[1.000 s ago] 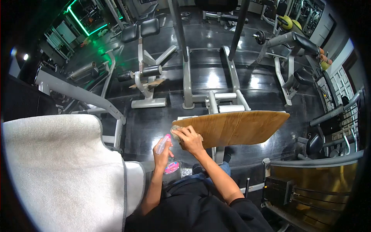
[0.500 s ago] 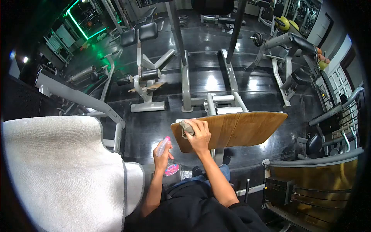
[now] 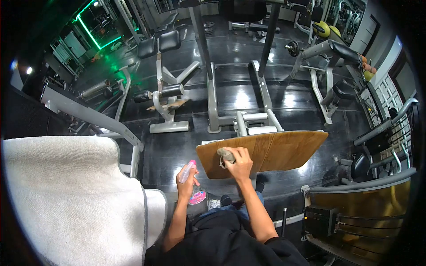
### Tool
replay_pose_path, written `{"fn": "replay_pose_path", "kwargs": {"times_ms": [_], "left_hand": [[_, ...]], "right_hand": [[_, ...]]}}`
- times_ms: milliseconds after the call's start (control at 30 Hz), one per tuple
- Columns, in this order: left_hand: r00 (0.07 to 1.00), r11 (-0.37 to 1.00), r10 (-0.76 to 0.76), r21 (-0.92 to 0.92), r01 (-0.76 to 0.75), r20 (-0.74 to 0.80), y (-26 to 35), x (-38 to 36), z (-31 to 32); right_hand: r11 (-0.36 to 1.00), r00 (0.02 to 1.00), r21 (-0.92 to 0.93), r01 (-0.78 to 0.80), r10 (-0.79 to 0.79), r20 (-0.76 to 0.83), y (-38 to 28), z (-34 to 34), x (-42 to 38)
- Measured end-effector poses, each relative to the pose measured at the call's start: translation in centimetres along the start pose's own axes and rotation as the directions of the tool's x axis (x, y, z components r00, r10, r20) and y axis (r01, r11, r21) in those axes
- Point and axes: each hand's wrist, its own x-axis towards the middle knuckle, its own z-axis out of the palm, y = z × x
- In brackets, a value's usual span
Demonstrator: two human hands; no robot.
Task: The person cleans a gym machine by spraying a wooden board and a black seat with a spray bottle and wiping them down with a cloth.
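Observation:
A bunched greyish cloth [image 3: 226, 155] is gripped by my right hand [image 3: 240, 165], which presses it against the left part of a wooden board [image 3: 290, 148]. The board belongs to a gym machine with a grey metal frame. My left hand [image 3: 186, 181] is wrapped round the neck of a clear spray bottle [image 3: 197, 197] with a pink label and a pink-tipped nozzle. The bottle hangs to the left of the board, apart from it. Part of the bottle's neck is hidden by the fingers.
A white towel [image 3: 66, 195] drapes over something at the left. Ahead stand a bench machine with black rollers [image 3: 172, 90] and the grey uprights [image 3: 213, 102] of a frame. A machine with a gold-coloured panel [image 3: 364, 213] is close on the right. Black flooring [image 3: 177, 146] surrounds them.
My right hand has moved the cloth right and downward across the board, away from its upper left corner. My left hand with the bottle has barely shifted.

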Motion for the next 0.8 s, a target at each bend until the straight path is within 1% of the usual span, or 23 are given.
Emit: {"fn": "replay_pose_path", "kwargs": {"times_ms": [67, 133, 200, 233, 267, 367, 400, 467, 500, 533, 700, 733, 800], "left_hand": [[1.0, 1.0, -0.008, -0.015, 0.008, 0.001, -0.2, -0.2, 0.1], [1.0, 1.0, -0.01, -0.006, 0.01, -0.003, 0.1, -0.2, 0.3], [1.0, 1.0, -0.012, -0.007, 0.012, 0.001, 0.2, -0.3, 0.4], [1.0, 1.0, -0.014, -0.007, 0.014, 0.005, 0.3, -0.3, 0.5], [1.0, 1.0, -0.012, -0.007, 0.012, 0.003, 0.5, -0.3, 0.7], [1.0, 0.999, -0.011, 0.048, 0.01, 0.015, 1.0, -0.4, 0.8], [1.0, 1.0, 0.002, 0.03, -0.003, 0.024, 1.0, -0.3, 0.8], [0.999, 1.0, 0.017, 0.015, -0.018, 0.031, 1.1, -0.2, 0.7], [1.0, 1.0, 0.012, -0.008, -0.012, 0.025, 1.2, -0.1, 0.7], [1.0, 0.999, 0.004, -0.032, -0.004, 0.019, 1.3, -0.2, 0.6], [1.0, 1.0, -0.004, -0.016, 0.004, 0.018, 1.0, 0.5, 0.5], [1.0, 1.0, -0.013, 0.005, 0.012, 0.01, 1.1, 0.6, 0.6], [1.0, 1.0, -0.004, -0.008, 0.004, 0.008, 1.1, 0.8, 1.0]], "right_hand": [[0.999, 0.995, 0.021, -0.025, 0.026, -0.093, -0.1, -1.1, 1.0], [0.998, 0.991, 0.029, -0.053, 0.057, -0.118, -0.9, -1.2, 1.6], [0.993, 0.987, 0.083, -0.089, 0.099, -0.127, -1.4, 0.1, 1.0], [0.989, 0.988, 0.111, -0.098, 0.11, -0.108, -1.9, 0.9, 0.8], [0.989, 0.991, 0.124, -0.08, 0.092, -0.097, -2.4, 1.8, 0.6], [0.99, 1.0, 0.14, -0.023, 0.022, 0.005, -3.6, 4.0, -0.1], [0.99, 1.0, 0.141, -0.024, 0.024, 0.002, -3.5, 3.9, -0.2], [0.996, 0.997, 0.082, -0.016, 0.009, 0.083, -3.3, 3.6, -0.2], [0.999, 0.996, 0.051, -0.005, 0.0, 0.09, -2.7, 3.2, -0.1], [1.0, 0.997, 0.03, 0.006, -0.009, 0.081, -2.0, 2.3, 0.1], [0.996, 0.991, -0.004, -0.092, 0.091, -0.097, 0.0, -2.3, 1.8], [0.996, 0.992, -0.008, -0.088, 0.087, -0.095, 0.0, -2.5, 2.1], [0.994, 0.983, 0.021, -0.109, 0.111, -0.144, -0.4, -2.4, 2.4]]}}
